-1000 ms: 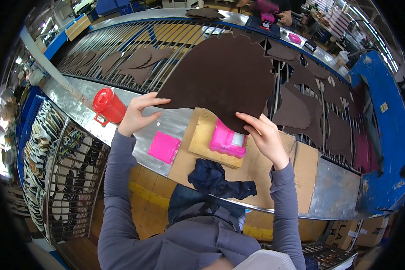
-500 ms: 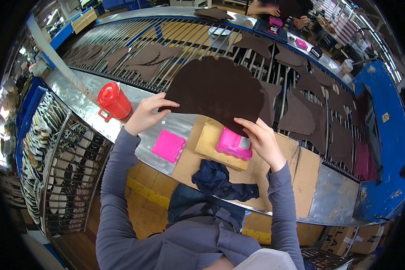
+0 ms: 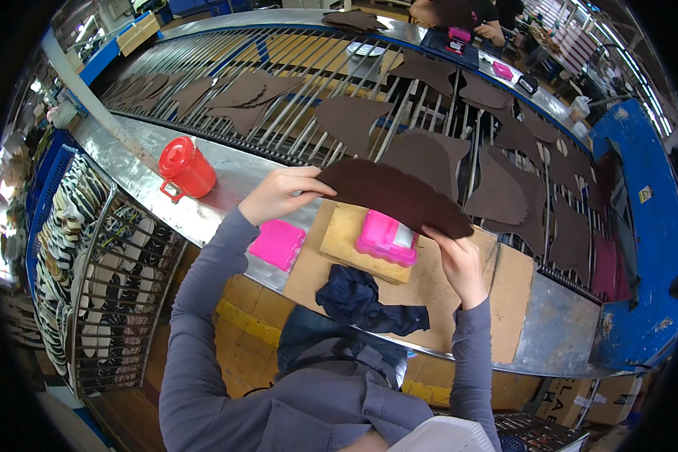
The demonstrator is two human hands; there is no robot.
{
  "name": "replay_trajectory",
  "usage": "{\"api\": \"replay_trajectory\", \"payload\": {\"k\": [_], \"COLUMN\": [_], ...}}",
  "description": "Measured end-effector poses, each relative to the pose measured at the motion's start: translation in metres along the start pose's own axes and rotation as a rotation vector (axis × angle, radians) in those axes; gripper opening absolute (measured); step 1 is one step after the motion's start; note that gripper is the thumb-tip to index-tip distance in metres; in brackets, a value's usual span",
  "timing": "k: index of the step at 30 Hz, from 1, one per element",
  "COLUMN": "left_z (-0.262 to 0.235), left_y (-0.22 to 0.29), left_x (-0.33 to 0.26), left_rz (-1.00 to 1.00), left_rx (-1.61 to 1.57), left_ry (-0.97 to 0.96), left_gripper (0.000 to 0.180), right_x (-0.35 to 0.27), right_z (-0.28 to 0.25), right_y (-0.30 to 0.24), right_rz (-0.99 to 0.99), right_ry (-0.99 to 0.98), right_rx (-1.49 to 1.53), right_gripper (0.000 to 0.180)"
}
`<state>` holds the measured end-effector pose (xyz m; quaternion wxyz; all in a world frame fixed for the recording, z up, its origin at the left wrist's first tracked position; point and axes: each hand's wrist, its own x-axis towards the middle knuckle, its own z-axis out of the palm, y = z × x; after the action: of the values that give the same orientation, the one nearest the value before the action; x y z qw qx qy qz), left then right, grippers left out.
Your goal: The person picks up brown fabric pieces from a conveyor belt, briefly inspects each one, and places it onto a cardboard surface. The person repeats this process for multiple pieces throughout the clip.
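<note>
Stretched between my two hands is a dark brown sheet piece [image 3: 392, 193] with a scalloped edge, tilted so that I see it foreshortened. My left hand [image 3: 285, 194] pinches its left end, and my right hand [image 3: 459, 261] grips its right end. Below the piece, a pink plastic box [image 3: 386, 237] with a pale label rests on a yellowish block [image 3: 344, 239]. The block lies on flat cardboard [image 3: 459, 301]. Left of it is a pink scalloped plate [image 3: 278, 245]. A crumpled navy cloth [image 3: 365, 303] lies at the near edge.
Beyond the metal table [image 3: 135, 162] runs a roller rack [image 3: 309, 75] carrying several brown pieces [image 3: 497, 192]. A red lidded mug [image 3: 187, 167] stands at left, beside a wire cart of shoe parts [image 3: 120, 294]. A blue machine panel [image 3: 640, 218] borders the right. Another person's hand [image 3: 491, 32] shows at the far side.
Both hands have moved right and a little down with the brown piece. It has tipped from nearly face-on to a narrow band, uncovering more pieces on the rollers behind.
</note>
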<state>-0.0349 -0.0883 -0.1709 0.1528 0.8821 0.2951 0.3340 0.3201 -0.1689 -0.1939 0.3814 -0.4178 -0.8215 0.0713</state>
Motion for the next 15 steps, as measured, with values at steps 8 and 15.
{"api": "replay_trajectory", "payload": {"k": [8, 15], "left_z": [0.049, 0.082], "left_y": [0.014, 0.042], "left_x": [0.046, 0.089], "left_rz": [0.241, 0.356], "left_rx": [0.021, -0.085], "left_ry": [-0.158, -0.319], "left_gripper": [0.024, 0.025], "right_x": [-0.080, -0.133], "right_z": [0.013, -0.019], "right_y": [0.036, 0.053], "right_rz": [0.145, 0.277], "right_ry": [0.247, 0.358], "right_rx": [-0.139, -0.165], "right_gripper": [0.043, 0.033]}}
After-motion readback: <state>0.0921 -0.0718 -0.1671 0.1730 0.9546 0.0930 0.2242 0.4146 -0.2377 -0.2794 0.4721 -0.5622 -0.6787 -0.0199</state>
